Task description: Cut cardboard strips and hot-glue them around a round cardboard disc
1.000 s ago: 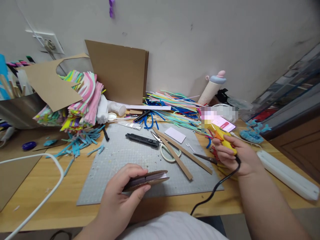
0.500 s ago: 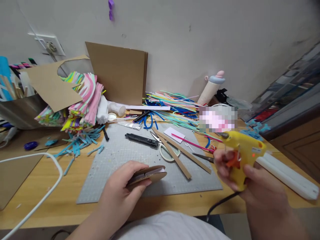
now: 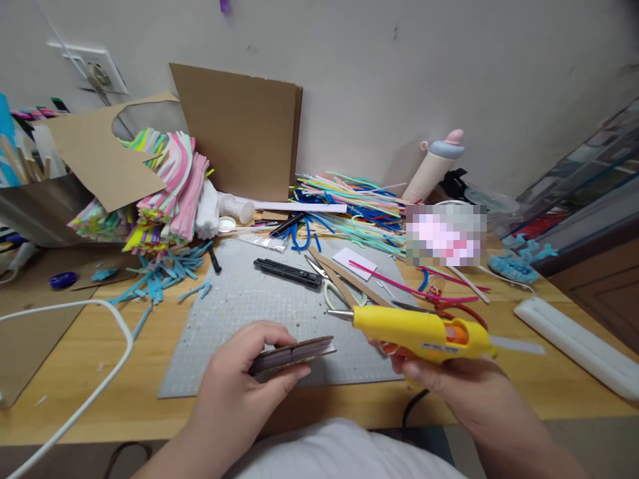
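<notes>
on my feed, my left hand (image 3: 237,376) pinches the layered cardboard piece (image 3: 294,355), its long axis pointing toward my right hand (image 3: 456,389), which grips the yellow glue gun (image 3: 399,327), nozzle facing left, near the piece's right end.

Scissors (image 3: 344,291) beside cutter (image 3: 288,273) on mat (image 3: 224,313).

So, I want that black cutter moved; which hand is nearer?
Left: the left hand is on the near side of the black cutter; the right hand is farther, to its right.
</notes>
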The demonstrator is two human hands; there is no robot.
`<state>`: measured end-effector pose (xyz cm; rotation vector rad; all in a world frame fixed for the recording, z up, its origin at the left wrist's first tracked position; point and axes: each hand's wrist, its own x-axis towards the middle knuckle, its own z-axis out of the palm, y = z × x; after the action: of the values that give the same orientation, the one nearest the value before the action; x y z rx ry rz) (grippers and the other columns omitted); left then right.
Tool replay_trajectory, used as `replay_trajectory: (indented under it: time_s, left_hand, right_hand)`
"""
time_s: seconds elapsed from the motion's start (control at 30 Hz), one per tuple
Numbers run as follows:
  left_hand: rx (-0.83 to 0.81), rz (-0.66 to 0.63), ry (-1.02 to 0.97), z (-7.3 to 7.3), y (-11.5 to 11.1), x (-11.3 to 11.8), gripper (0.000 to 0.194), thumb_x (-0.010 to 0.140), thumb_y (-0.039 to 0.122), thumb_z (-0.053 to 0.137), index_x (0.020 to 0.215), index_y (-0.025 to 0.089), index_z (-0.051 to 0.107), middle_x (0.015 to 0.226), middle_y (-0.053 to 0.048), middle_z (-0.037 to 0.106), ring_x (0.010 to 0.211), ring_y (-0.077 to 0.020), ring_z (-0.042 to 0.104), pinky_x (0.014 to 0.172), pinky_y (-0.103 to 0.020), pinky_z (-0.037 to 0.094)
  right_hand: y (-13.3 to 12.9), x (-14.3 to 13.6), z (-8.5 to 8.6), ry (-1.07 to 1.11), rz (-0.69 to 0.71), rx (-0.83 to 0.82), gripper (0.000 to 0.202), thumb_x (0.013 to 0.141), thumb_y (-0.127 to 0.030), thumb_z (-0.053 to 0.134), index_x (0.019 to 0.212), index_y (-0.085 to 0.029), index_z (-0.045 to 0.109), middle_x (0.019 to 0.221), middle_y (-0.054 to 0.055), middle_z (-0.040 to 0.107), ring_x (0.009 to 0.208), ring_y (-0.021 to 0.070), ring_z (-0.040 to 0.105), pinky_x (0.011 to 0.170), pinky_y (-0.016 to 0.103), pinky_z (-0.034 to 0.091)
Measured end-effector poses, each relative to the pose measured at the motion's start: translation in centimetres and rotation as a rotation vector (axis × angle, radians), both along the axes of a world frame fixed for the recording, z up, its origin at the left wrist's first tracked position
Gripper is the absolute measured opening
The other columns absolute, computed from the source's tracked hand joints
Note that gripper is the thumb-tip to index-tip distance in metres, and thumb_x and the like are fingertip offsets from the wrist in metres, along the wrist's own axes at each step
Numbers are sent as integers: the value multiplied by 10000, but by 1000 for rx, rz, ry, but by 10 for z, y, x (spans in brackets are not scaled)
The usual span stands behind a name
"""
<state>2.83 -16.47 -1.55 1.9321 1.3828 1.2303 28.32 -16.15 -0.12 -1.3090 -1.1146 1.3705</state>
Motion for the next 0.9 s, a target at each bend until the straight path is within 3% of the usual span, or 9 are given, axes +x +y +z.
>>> replay_trajectory:
  time_s: [0.1, 0.23, 0.37, 0.6, 0.8, 0.9]
  left_hand:
    - [24, -21, 5, -5, -1, 0, 212, 734, 147, 761, 869, 262, 644, 835, 52, 700, 756, -113, 672, 671, -194, 515]
    - [73, -82, 59, -7, -4, -1, 198, 790, 179, 735, 939, 257, 631, 853, 28, 691, 795, -126, 665, 695, -222, 514]
    - [126, -141, 121, -5, -5, 1, 180, 822, 222, 724, 968, 235, 620, 852, 13, 693, 798, -130, 654, 704, -238, 505]
    - [112, -149, 132, -4, -5, 2, 137, 835, 216, 706, 951, 210, 631, 846, -9, 692, 786, -145, 660, 703, -259, 508]
    - [78, -140, 133, -2, -6, 3, 136, 827, 217, 709, 941, 227, 636, 843, -7, 700, 781, -155, 670, 698, -270, 518]
    - [76, -125, 115, -1, -5, 4, 126, 821, 234, 711, 927, 235, 643, 826, -11, 702, 761, -163, 670, 676, -276, 525]
  right_hand:
    - [-3, -3, -3, -54, 6, -35, 419, 572, -591, 842, 815, -254, 790, 810, 69, 773, 792, 271, 715, 762, 394, 586]
    - [-4, -5, -3, -193, 59, 61, 512, 662, -741, 681, 828, -262, 754, 792, 66, 740, 766, 258, 689, 748, 380, 575]
    - [-4, -5, -2, -253, 182, 187, 426, 750, -690, 641, 778, -271, 716, 793, 56, 692, 777, 235, 641, 708, 325, 539]
    - [-10, -4, -6, -273, 84, 126, 434, 729, -700, 652, 729, -267, 682, 754, 35, 651, 720, 213, 620, 690, 307, 535]
    - [-12, -5, -8, -324, -65, 57, 490, 642, -729, 705, 811, -270, 701, 835, 62, 709, 799, 252, 664, 756, 348, 557]
    - [-12, -4, -9, -351, -63, 37, 514, 631, -751, 693, 822, -273, 696, 845, 75, 722, 791, 270, 674, 751, 378, 570]
